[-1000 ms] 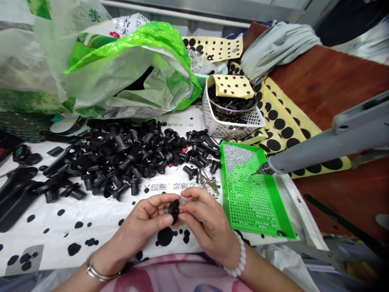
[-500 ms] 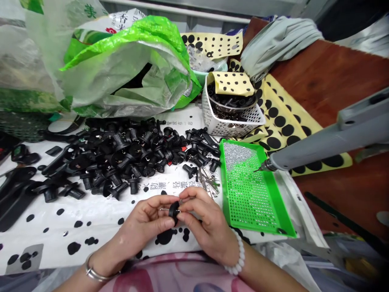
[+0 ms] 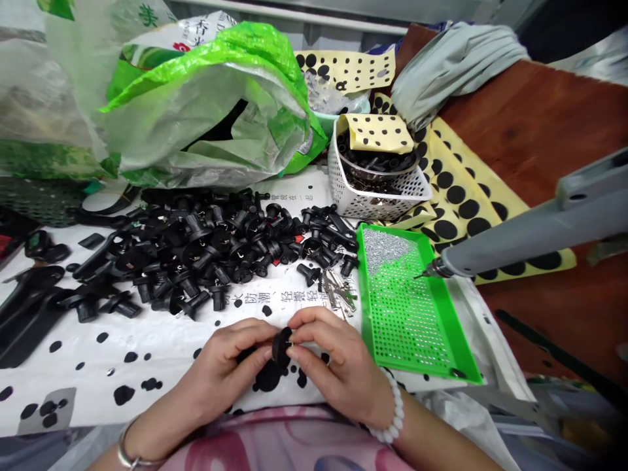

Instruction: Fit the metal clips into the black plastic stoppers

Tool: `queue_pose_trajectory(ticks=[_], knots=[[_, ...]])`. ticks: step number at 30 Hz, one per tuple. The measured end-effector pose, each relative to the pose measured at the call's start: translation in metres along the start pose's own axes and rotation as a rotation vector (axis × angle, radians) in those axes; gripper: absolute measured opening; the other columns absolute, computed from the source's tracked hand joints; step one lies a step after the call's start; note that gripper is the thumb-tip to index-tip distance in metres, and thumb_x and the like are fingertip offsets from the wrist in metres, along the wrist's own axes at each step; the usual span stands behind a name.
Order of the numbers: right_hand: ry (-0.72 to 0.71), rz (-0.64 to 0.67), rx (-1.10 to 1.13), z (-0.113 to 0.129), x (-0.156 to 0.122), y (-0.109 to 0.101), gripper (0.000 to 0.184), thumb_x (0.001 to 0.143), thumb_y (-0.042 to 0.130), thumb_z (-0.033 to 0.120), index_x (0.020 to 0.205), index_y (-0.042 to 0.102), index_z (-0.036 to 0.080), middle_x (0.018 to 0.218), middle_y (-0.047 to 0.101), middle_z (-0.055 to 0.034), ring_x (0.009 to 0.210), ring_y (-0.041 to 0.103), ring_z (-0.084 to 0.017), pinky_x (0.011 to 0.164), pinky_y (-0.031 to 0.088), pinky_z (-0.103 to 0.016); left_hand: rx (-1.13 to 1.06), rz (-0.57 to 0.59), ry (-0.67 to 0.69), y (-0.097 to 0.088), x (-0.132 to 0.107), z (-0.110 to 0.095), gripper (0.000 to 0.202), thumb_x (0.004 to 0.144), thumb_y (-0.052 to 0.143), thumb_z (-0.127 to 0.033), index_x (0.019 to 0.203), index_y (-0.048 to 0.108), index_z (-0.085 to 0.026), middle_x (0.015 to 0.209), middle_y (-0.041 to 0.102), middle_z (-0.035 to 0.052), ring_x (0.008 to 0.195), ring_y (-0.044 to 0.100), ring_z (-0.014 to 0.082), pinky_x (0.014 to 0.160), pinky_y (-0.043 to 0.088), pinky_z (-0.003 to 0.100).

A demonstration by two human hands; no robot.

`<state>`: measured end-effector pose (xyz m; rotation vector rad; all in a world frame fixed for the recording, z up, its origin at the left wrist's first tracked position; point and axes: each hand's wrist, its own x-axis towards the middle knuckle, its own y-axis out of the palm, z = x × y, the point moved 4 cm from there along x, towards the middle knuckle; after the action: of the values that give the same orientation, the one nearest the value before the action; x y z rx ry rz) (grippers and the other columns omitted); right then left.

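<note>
Low in the middle of the view, both my hands meet over a small black plastic part [image 3: 281, 345]. My left hand [image 3: 226, 369] pinches it from the left with thumb and fingers curled. My right hand [image 3: 333, 366] grips its right side with fingertips pressed together. Beyond my hands, a large pile of the same black parts [image 3: 216, 245] is spread on a white printed sheet [image 3: 147, 340]. A small cluster of shiny metal pieces [image 3: 337, 294] rests just beyond my right hand, beside a green perforated tray [image 3: 417, 327].
A grey powered screwdriver [image 3: 530, 239] hangs in from the right, its tip over the tray. A white basket [image 3: 380, 196] of dark parts stands behind. Green and clear plastic bags [image 3: 196, 111] fill the back left. Yellow sticker sheets [image 3: 466, 203] cover the brown table.
My hands have shifted slightly lower and turned the black part between the fingers. The view has tilted a little; the screwdriver looks unmoved.
</note>
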<state>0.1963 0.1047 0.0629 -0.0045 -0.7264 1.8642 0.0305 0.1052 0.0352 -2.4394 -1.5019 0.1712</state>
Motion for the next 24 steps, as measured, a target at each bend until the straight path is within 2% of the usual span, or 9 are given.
queue_pose_trajectory(ticks=[4, 10, 16, 19, 22, 24], knots=[[-0.059, 0.019, -0.025, 0.003, -0.002, 0.004, 0.017, 0.083, 0.059, 0.016, 0.1, 0.057, 0.016, 0.1, 0.059, -0.0097, 0.094, 0.058, -0.019, 0.08, 0.051, -0.03, 0.148, -0.049, 0.066, 0.003, 0.003, -0.004, 0.02, 0.086, 0.046, -0.01, 0.085, 0.066, -0.016, 0.072, 0.062, 0.0029, 0.066, 0.057, 0.0112, 0.061, 0.044, 0.02], [-0.082, -0.031, -0.048, -0.001, -0.005, 0.009, 0.013, 0.084, 0.056, 0.013, 0.096, 0.058, 0.018, 0.096, 0.059, -0.0069, 0.091, 0.06, -0.016, 0.078, 0.052, -0.022, 0.162, -0.072, 0.113, 0.006, 0.0, -0.003, 0.022, 0.087, 0.045, -0.013, 0.089, 0.067, -0.013, 0.07, 0.061, 0.0053, 0.063, 0.055, 0.0122, 0.06, 0.042, 0.022], [-0.116, -0.031, -0.097, -0.006, -0.009, 0.012, 0.02, 0.085, 0.055, 0.012, 0.104, 0.058, 0.019, 0.106, 0.058, -0.009, 0.099, 0.06, -0.017, 0.084, 0.052, -0.022, 0.147, -0.094, 0.119, 0.003, 0.003, -0.006, 0.025, 0.089, 0.044, -0.016, 0.084, 0.068, -0.012, 0.067, 0.06, 0.0055, 0.061, 0.055, 0.0122, 0.058, 0.043, 0.021], [-0.066, -0.039, -0.058, -0.012, -0.009, 0.016, 0.019, 0.084, 0.055, 0.013, 0.101, 0.059, 0.02, 0.107, 0.058, -0.0086, 0.099, 0.06, -0.018, 0.082, 0.052, -0.023, 0.205, -0.077, 0.121, 0.0, 0.003, -0.011, 0.026, 0.089, 0.043, -0.016, 0.085, 0.068, -0.012, 0.067, 0.061, 0.0058, 0.061, 0.055, 0.0127, 0.058, 0.045, 0.022], [0.009, -0.052, 0.002, -0.02, -0.009, 0.02, 0.014, 0.084, 0.056, 0.015, 0.097, 0.059, 0.021, 0.105, 0.06, -0.0079, 0.099, 0.061, -0.018, 0.082, 0.053, -0.025, 0.279, -0.11, 0.14, -0.01, -0.004, -0.015, 0.022, 0.087, 0.046, -0.017, 0.097, 0.066, -0.013, 0.079, 0.066, 0.0086, 0.071, 0.06, 0.0152, 0.067, 0.049, 0.025], [0.054, -0.079, 0.024, -0.025, -0.01, 0.02, 0.012, 0.084, 0.057, 0.017, 0.095, 0.059, 0.021, 0.104, 0.061, -0.0084, 0.099, 0.061, -0.02, 0.083, 0.053, -0.028, 0.329, -0.231, 0.174, -0.027, -0.015, -0.015, 0.022, 0.086, 0.049, -0.015, 0.103, 0.063, -0.015, 0.088, 0.068, 0.0092, 0.08, 0.062, 0.0164, 0.073, 0.051, 0.027]])
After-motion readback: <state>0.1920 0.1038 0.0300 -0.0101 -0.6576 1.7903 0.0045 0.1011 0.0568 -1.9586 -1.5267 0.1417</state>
